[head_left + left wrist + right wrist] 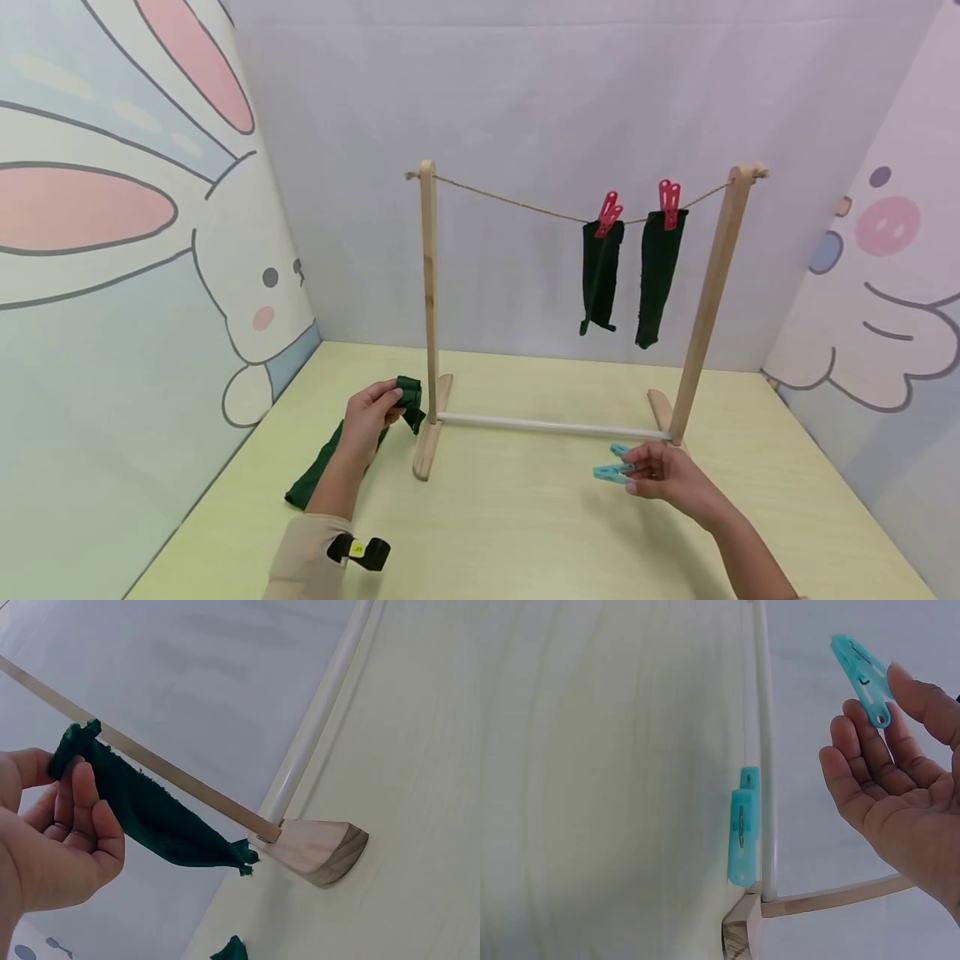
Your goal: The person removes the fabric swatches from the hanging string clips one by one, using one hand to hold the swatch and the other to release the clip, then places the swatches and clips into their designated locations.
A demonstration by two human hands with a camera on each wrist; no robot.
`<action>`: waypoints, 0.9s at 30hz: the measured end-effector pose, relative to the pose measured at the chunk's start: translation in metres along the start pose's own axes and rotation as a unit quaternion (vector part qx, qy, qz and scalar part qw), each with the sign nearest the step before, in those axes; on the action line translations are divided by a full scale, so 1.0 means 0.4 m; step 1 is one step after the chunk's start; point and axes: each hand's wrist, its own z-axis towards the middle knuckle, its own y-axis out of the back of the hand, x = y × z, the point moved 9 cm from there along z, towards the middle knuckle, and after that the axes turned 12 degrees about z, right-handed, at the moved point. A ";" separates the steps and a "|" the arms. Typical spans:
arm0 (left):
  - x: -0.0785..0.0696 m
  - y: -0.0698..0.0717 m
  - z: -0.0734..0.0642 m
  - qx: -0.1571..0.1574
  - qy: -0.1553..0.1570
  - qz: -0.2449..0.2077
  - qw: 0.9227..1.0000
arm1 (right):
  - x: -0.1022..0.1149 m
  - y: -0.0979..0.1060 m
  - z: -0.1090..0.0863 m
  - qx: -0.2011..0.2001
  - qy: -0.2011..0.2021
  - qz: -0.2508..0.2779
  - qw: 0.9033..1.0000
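Note:
In the head view my left hand (366, 419) is left of the rack's left post, pinching one end of a dark green cloth piece (408, 393). The left wrist view shows this cloth (154, 814) hanging aslant from thumb and fingertips. Another green cloth (318, 473) lies on the table, partly hidden by my left forearm. Near the rack's right foot, my right hand (667, 477) holds a turquoise clothespin (612, 473) between thumb and fingers; the right wrist view shows this clothespin (861, 679) raised off the table.
A rope (510, 200) sags between the wooden posts (430, 292). Two dark green cloths (660, 275) hang from its right half, each under a red clothespin (670, 204). Loose turquoise clothespins (742, 836) lie beside the white bottom bar (768, 750). Cartoon-printed panels (150, 417) flank the table.

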 end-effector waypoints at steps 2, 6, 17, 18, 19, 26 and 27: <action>0.015 0.001 0.006 -0.007 0.010 -0.013 1.000 | -0.005 0.004 0.000 -0.002 0.000 -0.001 1.000; 0.044 -0.002 0.017 -0.016 0.023 -0.045 0.999 | -0.007 0.008 -0.002 -0.002 0.000 -0.001 1.000; 0.118 0.013 -0.011 -0.042 0.056 -0.069 0.995 | -0.042 0.027 -0.003 -0.050 -0.023 -0.013 0.998; 0.120 0.017 -0.016 -0.042 0.057 -0.067 0.995 | -0.046 0.030 -0.005 -0.060 -0.028 -0.013 0.998; 0.120 0.021 -0.021 -0.042 0.058 -0.063 0.995 | -0.049 0.033 -0.008 -0.071 -0.033 -0.013 0.997; 0.116 0.046 -0.062 -0.018 0.072 0.012 0.997 | -0.069 0.046 -0.027 -0.115 -0.063 -0.032 0.991; 0.117 0.052 -0.068 -0.015 0.075 0.028 0.997 | -0.069 0.051 -0.029 -0.125 -0.065 -0.046 0.989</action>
